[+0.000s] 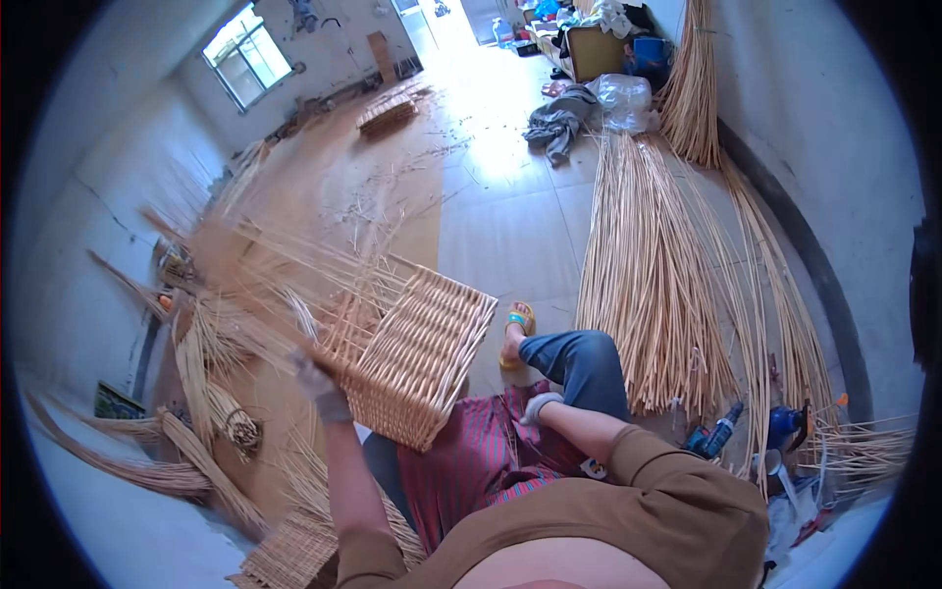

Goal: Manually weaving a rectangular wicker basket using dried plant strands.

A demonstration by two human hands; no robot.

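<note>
A half-woven wicker basket [422, 348] is tilted on its side above my lap, with long unwoven rods fanning leftward, blurred by motion. My gloved left hand [322, 385] is closed around the basket's blurred left edge where the rods emerge. My gloved right hand [540, 407] is low on the striped red apron [451, 452] beside my raised right knee, fingers curled; what they hold, if anything, is hidden.
Long cane bundles [648, 285] lie on the right, more [196, 442] on the left. Drills [716, 432] sit beside my right leg. Farther off are grey cloth [557, 128], a plastic bag [623, 98], a cluttered sofa [594, 59] and another woven piece [388, 116].
</note>
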